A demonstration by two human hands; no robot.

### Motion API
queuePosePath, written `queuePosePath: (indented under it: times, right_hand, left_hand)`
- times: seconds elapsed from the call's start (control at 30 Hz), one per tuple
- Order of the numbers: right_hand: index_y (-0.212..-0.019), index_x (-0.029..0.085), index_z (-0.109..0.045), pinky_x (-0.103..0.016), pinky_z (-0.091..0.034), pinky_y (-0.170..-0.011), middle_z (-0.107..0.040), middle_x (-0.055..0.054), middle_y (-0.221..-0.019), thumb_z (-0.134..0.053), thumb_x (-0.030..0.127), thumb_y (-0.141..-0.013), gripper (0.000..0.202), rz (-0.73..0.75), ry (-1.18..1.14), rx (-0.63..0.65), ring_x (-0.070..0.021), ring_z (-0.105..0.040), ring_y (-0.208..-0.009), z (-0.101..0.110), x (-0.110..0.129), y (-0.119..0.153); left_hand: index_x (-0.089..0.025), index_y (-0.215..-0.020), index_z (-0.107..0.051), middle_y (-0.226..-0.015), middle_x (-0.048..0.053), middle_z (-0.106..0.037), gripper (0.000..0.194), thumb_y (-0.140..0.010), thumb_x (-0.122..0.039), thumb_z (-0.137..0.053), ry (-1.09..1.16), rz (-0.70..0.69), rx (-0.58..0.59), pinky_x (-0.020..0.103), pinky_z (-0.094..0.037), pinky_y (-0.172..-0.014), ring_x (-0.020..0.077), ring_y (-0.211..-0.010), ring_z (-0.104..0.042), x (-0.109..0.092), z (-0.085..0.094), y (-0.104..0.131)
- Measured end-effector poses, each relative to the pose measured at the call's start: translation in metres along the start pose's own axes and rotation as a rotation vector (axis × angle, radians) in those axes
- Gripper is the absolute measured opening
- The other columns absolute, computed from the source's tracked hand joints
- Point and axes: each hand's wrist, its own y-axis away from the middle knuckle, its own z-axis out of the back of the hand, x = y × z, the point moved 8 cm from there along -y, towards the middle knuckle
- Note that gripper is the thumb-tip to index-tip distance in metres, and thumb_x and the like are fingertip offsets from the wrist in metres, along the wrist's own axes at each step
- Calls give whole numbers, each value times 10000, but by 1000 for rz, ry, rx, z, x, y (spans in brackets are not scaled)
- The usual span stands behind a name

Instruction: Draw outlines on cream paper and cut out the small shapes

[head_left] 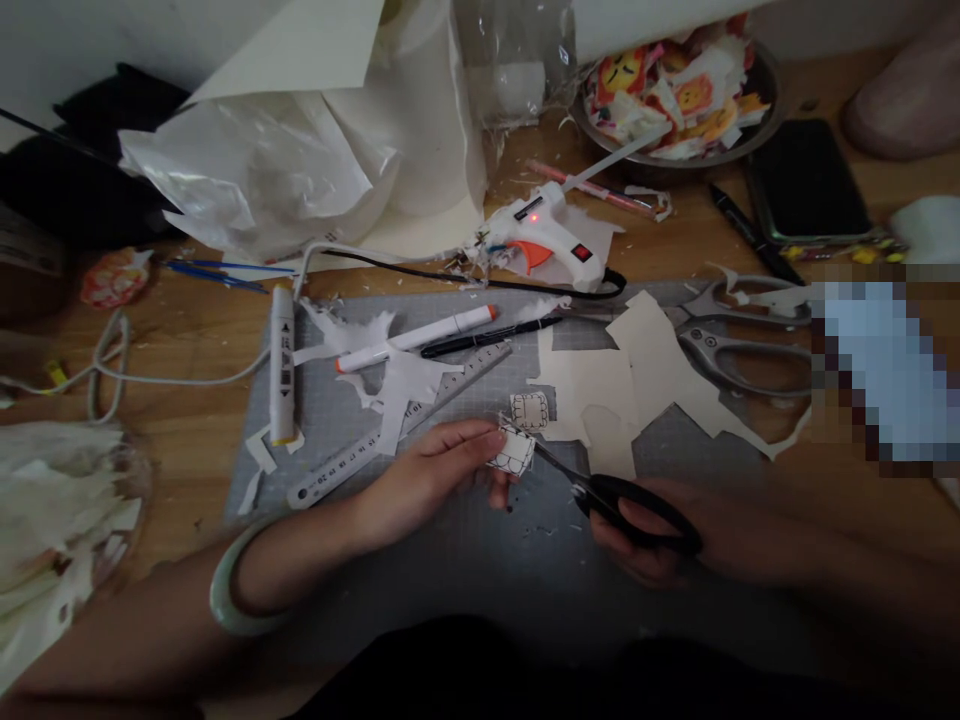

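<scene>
On the grey cutting mat [465, 560], the left hand [431, 470] pinches a small drawn paper piece [511, 452] in its fingers. Black-handled scissors [600, 490], blades at the paper's edge, fill the right hand's [675, 545] closed fingers; its wrist fades into shadow. Paper scraps [637, 385] lie just beyond.

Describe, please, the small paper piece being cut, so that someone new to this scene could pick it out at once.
Start at the grey cutting mat in the middle of the wooden table. Near its centre, the left hand pinches a small white paper piece against the blades of the black-handled scissors in the right hand. Unlike the similar piece lying loose just above it, this one is held.
</scene>
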Motion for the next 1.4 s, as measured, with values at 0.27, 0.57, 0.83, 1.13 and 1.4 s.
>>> queuePosePath:
  times: [0.27, 0.57, 0.83, 1.13, 1.4]
  right_hand:
    - [-766, 172, -438, -226, -235, -463, -350, 80, -543, -440, 623, -871, 463, -9, 17, -10, -65, -296, -465, 0, -1, 1]
    - [-762, 173, -441, -223, -237, -457, -356, 79, -540, -433, 642, -865, 481, -15, 40, -16, -66, -294, -461, 0, 0, 2]
    - [-756, 177, -434, -227, -232, -463, -341, 80, -542, -426, 634, -872, 472, -15, 27, -12, -67, -284, -465, 1, 0, 0]
    - [-751, 179, -435, -226, -227, -453, -347, 81, -538, -432, 615, -875, 453, -13, 39, -8, -65, -285, -460, 0, 1, 1]
    - [-727, 185, -434, -230, -228, -454, -348, 82, -525, -442, 616, -870, 454, 1, 37, -1, -65, -288, -456, 0, 2, 2]
  left_hand:
    - [-122, -738, -629, -695, 14, -586, 281, -881, -349, -547, 103, 16, -42, 237, -453, -626, 111, -608, -542, 2, 2, 0]
    - [-114, -740, -636, -687, 12, -597, 276, -882, -338, -559, 147, 4, -53, 222, -442, -611, 103, -597, -539, 2, 3, -1]
    - [-143, -708, -590, -628, -9, -559, 293, -885, -372, -542, 26, -39, -117, 242, -429, -621, 119, -594, -528, -1, 5, 2]
    - [-173, -634, -542, -623, -4, -558, 339, -920, -326, -442, -404, -180, -173, 255, -405, -656, 138, -637, -518, -17, 6, 7]
    - [-176, -627, -529, -613, -5, -539, 336, -919, -270, -392, -557, -239, -180, 244, -397, -624, 129, -615, -513, -24, 4, 9]
